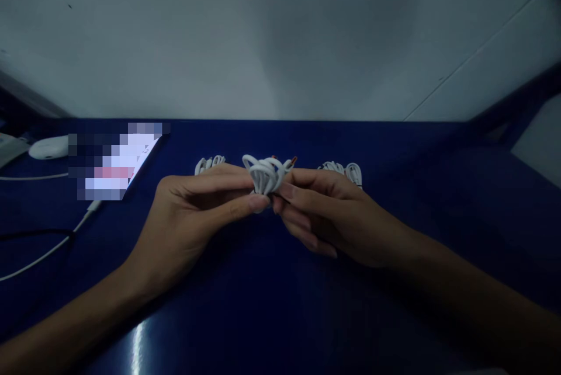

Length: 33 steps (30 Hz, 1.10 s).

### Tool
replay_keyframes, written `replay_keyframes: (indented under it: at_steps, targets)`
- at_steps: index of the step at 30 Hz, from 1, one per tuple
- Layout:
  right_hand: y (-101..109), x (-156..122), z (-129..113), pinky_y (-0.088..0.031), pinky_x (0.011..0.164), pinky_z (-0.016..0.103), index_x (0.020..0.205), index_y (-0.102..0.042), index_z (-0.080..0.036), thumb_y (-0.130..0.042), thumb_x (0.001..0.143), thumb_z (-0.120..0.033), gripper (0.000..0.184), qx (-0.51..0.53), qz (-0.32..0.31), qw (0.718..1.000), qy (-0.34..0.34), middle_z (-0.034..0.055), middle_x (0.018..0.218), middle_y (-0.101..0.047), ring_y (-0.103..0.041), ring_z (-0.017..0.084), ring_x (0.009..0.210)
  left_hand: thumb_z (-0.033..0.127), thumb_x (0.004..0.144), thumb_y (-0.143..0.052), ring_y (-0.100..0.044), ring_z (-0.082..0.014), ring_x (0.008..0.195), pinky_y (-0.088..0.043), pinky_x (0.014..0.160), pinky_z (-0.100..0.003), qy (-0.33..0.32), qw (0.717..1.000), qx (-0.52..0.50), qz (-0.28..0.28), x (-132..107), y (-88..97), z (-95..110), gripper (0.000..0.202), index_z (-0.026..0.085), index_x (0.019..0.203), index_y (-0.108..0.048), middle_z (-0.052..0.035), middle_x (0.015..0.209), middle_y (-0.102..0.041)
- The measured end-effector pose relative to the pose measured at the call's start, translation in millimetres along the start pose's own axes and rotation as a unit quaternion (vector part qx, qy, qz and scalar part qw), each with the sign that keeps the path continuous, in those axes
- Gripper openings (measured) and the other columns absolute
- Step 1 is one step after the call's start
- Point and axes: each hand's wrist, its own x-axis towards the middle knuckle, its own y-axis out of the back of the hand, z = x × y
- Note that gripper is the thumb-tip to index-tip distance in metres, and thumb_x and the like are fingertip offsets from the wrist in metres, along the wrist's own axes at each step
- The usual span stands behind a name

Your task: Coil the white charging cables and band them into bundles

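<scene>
A coiled white cable [265,176] is held up over the blue table, its loops bunched together. My left hand [199,205] pinches the bundle from the left, with the thumb at its lower end. From the right, my right hand [333,208] grips the same bundle between thumb and fingers. Small red-orange tips [293,160] show just behind the loops. Whether a tie goes around the middle is hidden by my fingers. Behind my left hand lies another white cable bundle [210,163], and further white cable coils [346,170] lie behind my right hand.
On the left a phone [118,162] with a lit, blurred-out screen has a white cord [83,223] plugged in. Beside it is a rounded white object [48,147]. A pale wall [197,42] rises behind the blue table [245,305].
</scene>
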Motion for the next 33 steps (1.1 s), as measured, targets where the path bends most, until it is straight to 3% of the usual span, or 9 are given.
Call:
replay_keyframes:
  at_steps: [9,13,19,21,23,27,28,30,33]
  targets:
    - [-0.5,1.5,-1.8,-0.046,0.045,0.012,0.104,-0.076,-0.019,-0.073,0.116,-0.042,0.026,0.018,0.000,1.000,-0.018,-0.0051,0.078,-0.062,-0.055,0.006,0.055,0.022,0.093,-0.097,-0.083,-0.0243,0.110,-0.067,0.105,-0.038,-0.013,1.000,0.012,0.003,1.3,1.4,-1.7,0.016,0.036,0.101,-0.097,-0.0015,0.111,-0.092]
    - [1.3,2.4,-0.8,-0.048,0.043,0.012,0.103,-0.076,-0.019,-0.077,0.113,-0.037,0.021,0.009,-0.002,1.000,-0.021,-0.0044,0.081,-0.067,-0.060,0.006,0.056,0.025,0.094,-0.097,-0.082,-0.0244,0.109,-0.065,0.101,-0.037,-0.050,0.997,0.060,0.005,-0.9,3.5,-1.0,0.014,0.038,0.101,-0.097,-0.0004,0.110,-0.090]
    - [-4.3,0.5,-0.2,-0.053,0.045,0.015,0.105,-0.076,-0.020,-0.078,0.112,-0.028,0.011,-0.087,0.046,0.994,0.048,-0.0027,0.088,-0.075,-0.070,0.009,0.062,0.031,0.097,-0.094,-0.077,-0.0231,0.093,-0.062,0.088,-0.039,-0.089,0.989,0.112,0.024,-1.7,1.7,-0.2,0.011,0.039,0.103,-0.097,-0.0007,0.100,-0.087]
    - [-8.9,-0.8,-0.7,-0.054,0.048,0.016,0.105,-0.076,-0.020,-0.078,0.111,-0.025,0.007,-0.167,0.083,0.978,0.088,-0.0029,0.089,-0.075,-0.071,0.009,0.064,0.035,0.098,-0.094,-0.074,-0.0220,0.086,-0.060,0.084,-0.037,-0.079,0.989,0.120,0.029,-1.5,0.1,0.8,0.004,0.037,0.100,-0.097,-0.0018,0.095,-0.085]
    - [-12.6,-1.6,-0.7,-0.054,0.053,0.018,0.102,-0.075,-0.020,-0.077,0.111,-0.020,0.009,-0.275,0.115,0.943,0.149,-0.0041,0.086,-0.073,-0.069,0.009,0.065,0.040,0.097,-0.094,-0.072,-0.0214,0.083,-0.058,0.080,-0.037,-0.059,0.991,0.117,0.032,-1.9,-0.7,1.8,0.006,0.035,0.098,-0.097,-0.0023,0.090,-0.084]
    - [-14.4,-1.4,2.3,-0.052,0.062,0.023,0.099,-0.074,-0.019,-0.075,0.110,-0.011,0.014,-0.469,0.144,0.824,0.284,-0.0058,0.080,-0.069,-0.062,0.008,0.064,0.040,0.097,-0.094,-0.071,-0.0215,0.086,-0.054,0.076,-0.035,-0.002,0.996,0.085,0.024,-3.8,-0.3,2.2,0.008,0.035,0.102,-0.098,-0.0025,0.092,-0.084]
    - [-14.1,-1.4,3.3,-0.051,0.063,0.024,0.100,-0.074,-0.019,-0.075,0.110,-0.010,0.014,-0.489,0.148,0.805,0.301,-0.0059,0.081,-0.069,-0.061,0.008,0.064,0.040,0.097,-0.094,-0.072,-0.0219,0.088,-0.053,0.077,-0.035,0.010,0.996,0.080,0.023,-4.0,-0.2,2.1,0.009,0.035,0.103,-0.098,-0.0027,0.094,-0.085]
    - [-13.4,-1.6,5.0,-0.051,0.063,0.023,0.101,-0.073,-0.020,-0.076,0.110,-0.010,0.013,-0.496,0.156,0.798,0.304,-0.0064,0.082,-0.070,-0.061,0.007,0.065,0.039,0.097,-0.094,-0.072,-0.0226,0.090,-0.052,0.077,-0.035,0.017,0.997,0.077,0.023,-3.9,-0.3,2.1,0.010,0.035,0.105,-0.098,-0.0029,0.096,-0.085]
    - [-13.1,-2.7,6.2,-0.052,0.061,0.022,0.105,-0.074,-0.022,-0.080,0.108,-0.014,0.010,-0.458,0.166,0.831,0.270,-0.0076,0.083,-0.072,-0.064,0.007,0.065,0.037,0.095,-0.096,-0.072,-0.0226,0.092,-0.054,0.080,-0.035,0.008,0.997,0.076,0.029,-3.0,-0.9,2.7,0.009,0.034,0.103,-0.098,-0.0026,0.095,-0.085]
